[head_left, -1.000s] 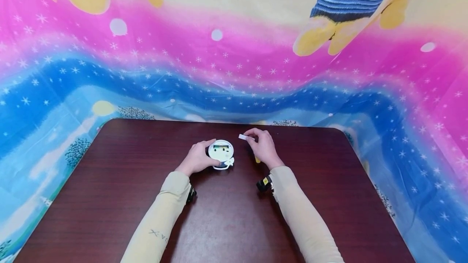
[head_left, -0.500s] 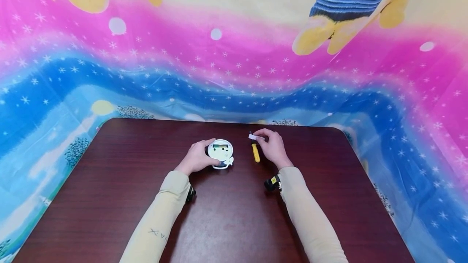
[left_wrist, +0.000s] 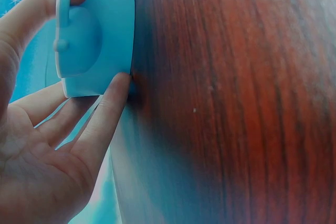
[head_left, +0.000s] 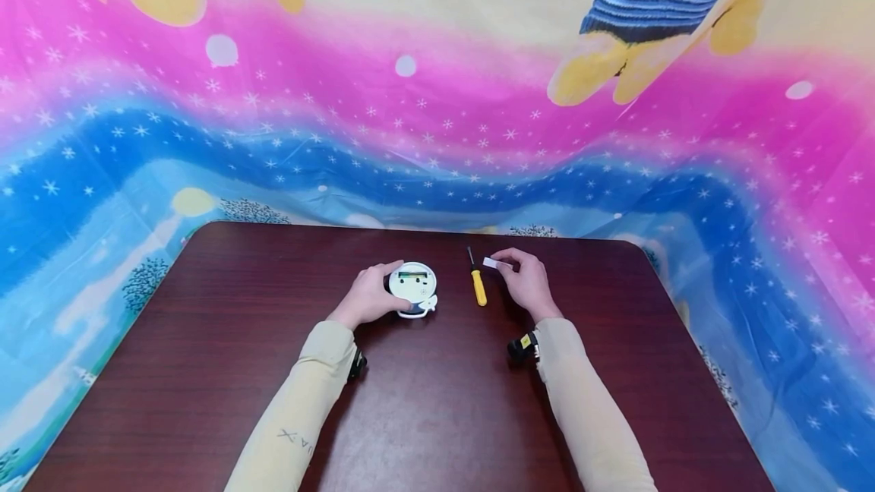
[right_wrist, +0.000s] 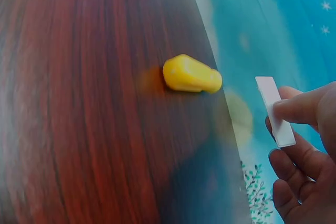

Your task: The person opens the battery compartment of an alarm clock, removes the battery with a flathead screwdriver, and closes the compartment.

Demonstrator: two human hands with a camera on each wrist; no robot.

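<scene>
My left hand grips a round white device on the table, thumb at its near side and fingers around the far left edge. A dark open slot shows in its upward face, like a battery compartment. In the left wrist view the device's side looks pale blue, with my fingertips against it. My right hand pinches a small flat white strip, like a battery cover, between thumb and fingers. Just left of that hand lies a screwdriver with a yellow handle and a dark shaft pointing away.
The dark wooden table has its far edge not far beyond both hands. A printed cloth hangs behind and along its sides. Each wrist carries a small black camera.
My right hand has moved to the right with the white strip, passing over the screwdriver, which now shows whole. My left hand and the device have stayed in place.
</scene>
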